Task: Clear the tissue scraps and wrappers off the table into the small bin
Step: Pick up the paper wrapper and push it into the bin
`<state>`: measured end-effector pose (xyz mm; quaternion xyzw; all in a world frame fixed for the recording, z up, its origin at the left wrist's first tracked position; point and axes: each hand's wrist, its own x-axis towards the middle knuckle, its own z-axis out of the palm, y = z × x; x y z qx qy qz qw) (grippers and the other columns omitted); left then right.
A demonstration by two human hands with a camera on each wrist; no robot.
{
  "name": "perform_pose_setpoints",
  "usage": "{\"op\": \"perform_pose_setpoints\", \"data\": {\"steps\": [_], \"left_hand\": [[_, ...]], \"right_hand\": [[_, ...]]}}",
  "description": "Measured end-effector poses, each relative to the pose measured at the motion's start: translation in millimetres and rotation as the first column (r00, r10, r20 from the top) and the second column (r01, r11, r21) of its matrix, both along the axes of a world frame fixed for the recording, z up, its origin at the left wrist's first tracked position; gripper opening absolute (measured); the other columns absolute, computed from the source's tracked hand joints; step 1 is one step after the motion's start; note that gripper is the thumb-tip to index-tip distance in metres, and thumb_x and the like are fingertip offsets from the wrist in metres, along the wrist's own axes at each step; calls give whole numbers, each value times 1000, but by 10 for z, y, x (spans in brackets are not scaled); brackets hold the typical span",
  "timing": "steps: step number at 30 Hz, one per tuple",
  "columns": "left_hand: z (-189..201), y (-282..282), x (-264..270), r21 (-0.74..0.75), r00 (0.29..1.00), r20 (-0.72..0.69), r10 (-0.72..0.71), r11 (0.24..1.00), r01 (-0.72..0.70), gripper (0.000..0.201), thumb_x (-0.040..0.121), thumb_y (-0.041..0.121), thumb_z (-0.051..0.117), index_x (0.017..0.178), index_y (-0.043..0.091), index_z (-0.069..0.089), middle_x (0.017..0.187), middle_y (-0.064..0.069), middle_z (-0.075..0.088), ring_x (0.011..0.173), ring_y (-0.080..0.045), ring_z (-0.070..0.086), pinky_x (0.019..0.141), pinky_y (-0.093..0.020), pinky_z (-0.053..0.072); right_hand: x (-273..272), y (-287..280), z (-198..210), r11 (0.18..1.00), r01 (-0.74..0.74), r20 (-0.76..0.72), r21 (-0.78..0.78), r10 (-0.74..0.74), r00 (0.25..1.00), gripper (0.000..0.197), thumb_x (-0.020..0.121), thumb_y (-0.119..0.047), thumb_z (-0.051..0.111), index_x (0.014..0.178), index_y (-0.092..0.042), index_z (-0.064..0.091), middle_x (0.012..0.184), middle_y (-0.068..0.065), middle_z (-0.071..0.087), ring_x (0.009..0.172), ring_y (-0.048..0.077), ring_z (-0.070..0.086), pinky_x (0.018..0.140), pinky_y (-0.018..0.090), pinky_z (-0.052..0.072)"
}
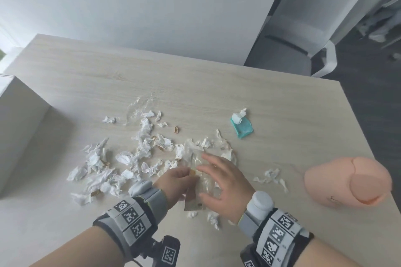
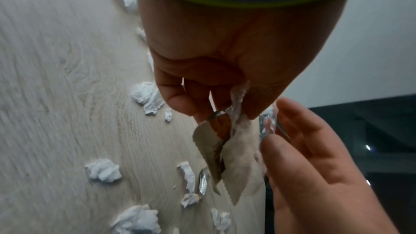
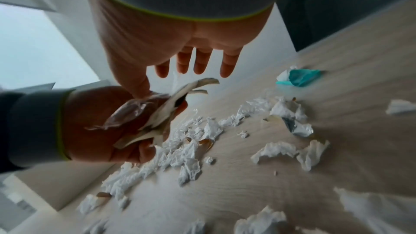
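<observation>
My left hand (image 1: 175,182) grips a bunch of wrappers (image 1: 194,200) just above the table's near middle: a beige, foil-lined wrapper (image 2: 236,157) and a crumpled clear plastic piece (image 3: 130,111). Right beside it, my right hand (image 1: 223,178) has its fingers straight and spread, and its thumb touches the clear plastic. Several white tissue scraps (image 1: 97,162) lie scattered over the middle and left of the table (image 1: 76,67). A teal wrapper (image 1: 244,129) with a tissue wad on it lies farther back on the right. The small pink bin (image 1: 347,182) sits at the table's right edge.
A tall white box (image 1: 19,125) stands at the table's left edge. A grey office chair (image 1: 303,28) is behind the far right corner. A clear plastic film (image 1: 138,108) lies beyond the tissue pile. More tissue bits (image 1: 271,176) lie between my right hand and the bin.
</observation>
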<state>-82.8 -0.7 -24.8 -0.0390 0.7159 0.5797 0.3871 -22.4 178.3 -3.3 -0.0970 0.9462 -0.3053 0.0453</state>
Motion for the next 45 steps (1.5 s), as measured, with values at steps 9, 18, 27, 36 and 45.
{"op": "perform_pose_setpoints", "data": {"steps": [9,18,27,36,45], "left_hand": [[277,-90,97,174,996,-9,-90,981,90,15,65,7,68,77,13,74,70,-5,68,64,-20,59,64,-34,48],[380,-5,117,293,988,133,76,950,-112,23,76,-17,68,85,2,59,75,-18,61,65,-27,59,61,-40,59],[450,168,273,57,985,-142,-102,992,111,31,63,41,68,82,16,68,72,6,74,72,-13,62,73,-33,49],[526,679,526,29,984,-139,-115,992,120,37,73,31,65,108,34,54,72,3,72,65,-16,67,71,-43,61],[486,1318,701,45,995,15,103,994,-103,6,85,5,70,91,6,68,69,-5,68,56,-21,62,51,-31,56]], "right_hand": [[122,-110,49,967,255,243,-24,-242,940,48,71,-61,59,112,-37,62,107,-17,62,102,2,56,90,31,46],[311,-241,312,609,669,598,-426,-365,713,16,73,-21,67,86,-26,76,65,2,62,55,18,54,54,27,51],[446,-79,367,509,785,634,-354,-487,601,43,66,-33,64,108,-26,69,62,2,57,48,17,48,52,28,43],[654,264,307,519,768,500,-375,-585,639,24,68,-43,56,87,-30,49,62,-5,51,56,17,47,59,33,40],[948,749,311,293,773,657,-563,-410,633,23,75,-20,64,93,-34,63,68,-2,64,47,23,46,42,28,33]]}}
